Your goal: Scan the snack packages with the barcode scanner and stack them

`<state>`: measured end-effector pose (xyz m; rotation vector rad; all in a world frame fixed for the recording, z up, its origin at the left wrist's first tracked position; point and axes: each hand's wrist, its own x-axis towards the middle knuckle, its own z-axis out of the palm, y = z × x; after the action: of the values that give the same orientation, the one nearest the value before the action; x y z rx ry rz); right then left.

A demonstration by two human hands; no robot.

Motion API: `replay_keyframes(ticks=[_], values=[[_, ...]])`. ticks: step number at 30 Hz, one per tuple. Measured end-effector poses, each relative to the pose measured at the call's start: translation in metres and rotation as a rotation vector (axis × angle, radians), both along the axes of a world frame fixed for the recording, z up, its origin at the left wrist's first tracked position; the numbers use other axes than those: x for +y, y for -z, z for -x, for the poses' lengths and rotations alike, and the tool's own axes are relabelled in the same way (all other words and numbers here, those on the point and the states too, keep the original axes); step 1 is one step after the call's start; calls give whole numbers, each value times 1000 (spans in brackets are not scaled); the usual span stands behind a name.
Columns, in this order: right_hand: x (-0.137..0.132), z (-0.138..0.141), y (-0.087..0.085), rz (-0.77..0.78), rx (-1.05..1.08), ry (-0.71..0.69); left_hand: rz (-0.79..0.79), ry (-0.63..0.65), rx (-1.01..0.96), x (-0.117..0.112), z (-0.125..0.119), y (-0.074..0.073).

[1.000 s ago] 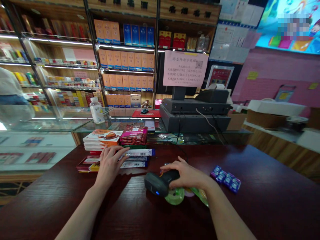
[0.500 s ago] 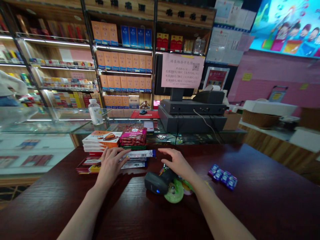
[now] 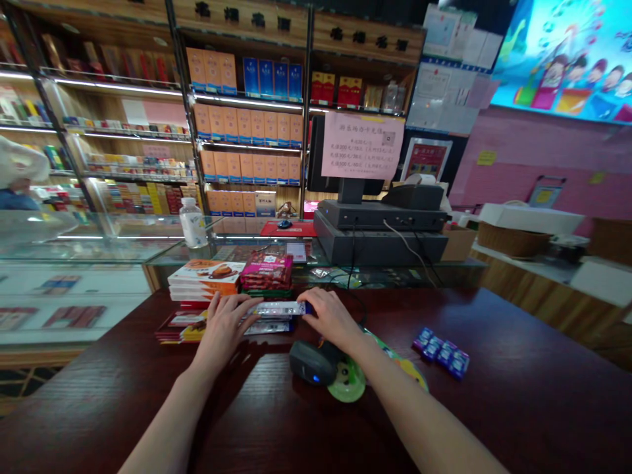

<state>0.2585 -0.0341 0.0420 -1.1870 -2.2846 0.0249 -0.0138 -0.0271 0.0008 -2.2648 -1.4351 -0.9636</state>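
Both hands rest on a flat silver-and-blue snack packet point(image 3: 278, 308) that tops a small stack on the dark wooden counter point(image 3: 518, 395). My left hand point(image 3: 222, 327) lies on its left end with fingers curled over it. My right hand point(image 3: 332, 316) grips its right end. A black barcode scanner point(image 3: 312, 362) lies on the counter just below my right wrist, beside a green tape roll point(image 3: 349, 385).
Boxed snacks point(image 3: 207, 276) and a magenta packet point(image 3: 266, 268) are stacked behind the hands. Blue candy packets point(image 3: 442, 352) lie to the right. A till with monitor point(image 3: 380, 230) stands on the glass case beyond. A water bottle point(image 3: 192, 222) stands at left. A person's sleeve point(image 3: 17, 171) shows far left.
My right hand let go of the scanner and moved up and left onto the packet's right end. My left hand shifted slightly forward on the packet.
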Motion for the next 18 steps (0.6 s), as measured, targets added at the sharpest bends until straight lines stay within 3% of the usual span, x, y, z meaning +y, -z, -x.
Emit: replay_keyframes(ticks=[5,12,18], values=[[2,2,-1,35,46,7,37,4,-18,-2,-1,-2],[6,9,-5,249,265,-6,58,-44,-48,-2,3,-4],[23,9,8,449,351,47,87,-24,-29,-1,4,-5]])
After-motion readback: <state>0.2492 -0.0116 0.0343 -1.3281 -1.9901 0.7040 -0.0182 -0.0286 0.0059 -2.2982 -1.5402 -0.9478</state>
